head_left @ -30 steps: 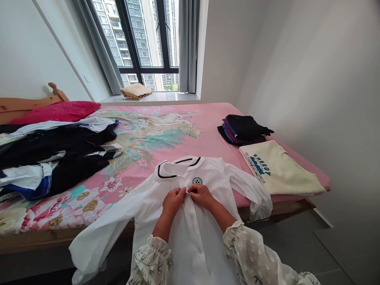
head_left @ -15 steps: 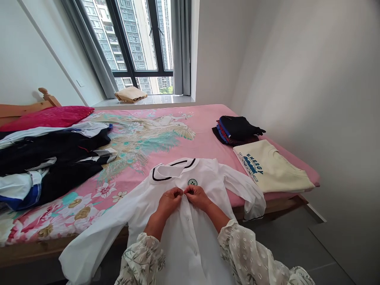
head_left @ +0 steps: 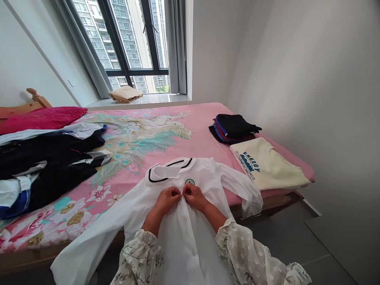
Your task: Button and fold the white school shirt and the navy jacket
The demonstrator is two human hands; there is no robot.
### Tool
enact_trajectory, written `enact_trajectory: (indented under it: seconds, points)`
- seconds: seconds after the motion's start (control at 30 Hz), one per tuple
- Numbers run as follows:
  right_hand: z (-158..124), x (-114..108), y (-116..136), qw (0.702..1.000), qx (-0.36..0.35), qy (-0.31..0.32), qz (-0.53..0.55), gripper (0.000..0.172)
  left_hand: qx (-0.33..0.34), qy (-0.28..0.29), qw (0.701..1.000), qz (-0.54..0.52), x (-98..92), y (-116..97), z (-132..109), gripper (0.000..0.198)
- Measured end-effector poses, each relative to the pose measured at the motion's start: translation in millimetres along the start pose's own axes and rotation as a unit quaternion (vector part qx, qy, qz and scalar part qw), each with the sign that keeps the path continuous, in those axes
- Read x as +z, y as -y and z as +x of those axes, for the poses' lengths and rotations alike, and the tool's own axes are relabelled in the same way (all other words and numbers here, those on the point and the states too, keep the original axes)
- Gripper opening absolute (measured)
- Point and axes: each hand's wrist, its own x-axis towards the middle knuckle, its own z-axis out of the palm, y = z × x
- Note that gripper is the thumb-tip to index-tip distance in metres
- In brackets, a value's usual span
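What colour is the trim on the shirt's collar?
Black trim, on the white shirt; best seen in the head view.

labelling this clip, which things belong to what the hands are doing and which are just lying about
In the job:
white shirt, front pinched between
left hand and
right hand

Lying about, untouched:
cream top
dark folded stack
loose clothes pile at left
red pillow
tan folded item on the windowsill

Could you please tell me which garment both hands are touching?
The white shirt with black collar trim; the left hand and right hand pinch its front, while other garments lie untouched.
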Motion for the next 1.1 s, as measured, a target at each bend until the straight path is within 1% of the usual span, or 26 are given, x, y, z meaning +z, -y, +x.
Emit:
enact_trajectory:
  seconds: [0.13,0.23,0.4,0.57,0.8,0.93,1.1]
  points:
    - [2.3,0.2,0.7,1.0,0.017,-0.003,-0.017,0.009,0.009,-0.019,0.999,0.029,3.1,-2.6,-0.3,0.01]
    - [3.8,-0.3,5.7,0.999,0.035,-0.007,-0.031,0.006,0.005,-0.037,0.998,0.052,6.7,-4.4,-1.6,0.01]
    - [5.2,-0.4,16.0,0.996,0.079,-0.008,-0.048,0.015,-0.02,-0.057,0.996,0.064,11.0,-7.1,-6.9,0.014]
    - [9.3,0.9,17.2,0.993,0.107,-0.012,-0.044,0.014,-0.05,-0.092,0.992,0.072,17.2,-9.8,-13.6,0.015]
    - [8.3,-1.4,15.9,0.991,0.13,-0.008,-0.016,0.012,-0.02,-0.115,0.991,0.07,21.4,-1.7,-15.4,0.009]
    - [5.6,-0.1,15.8,0.99,0.143,0.011,0.009,0.014,-0.017,-0.124,0.99,0.057,22.3,2.1,-17.5,0.012]
    - [6.0,1.7,17.0,0.986,0.162,0.022,0.022,0.02,-0.022,-0.14,0.989,0.046,24.8,2.0,-22.5,0.015]
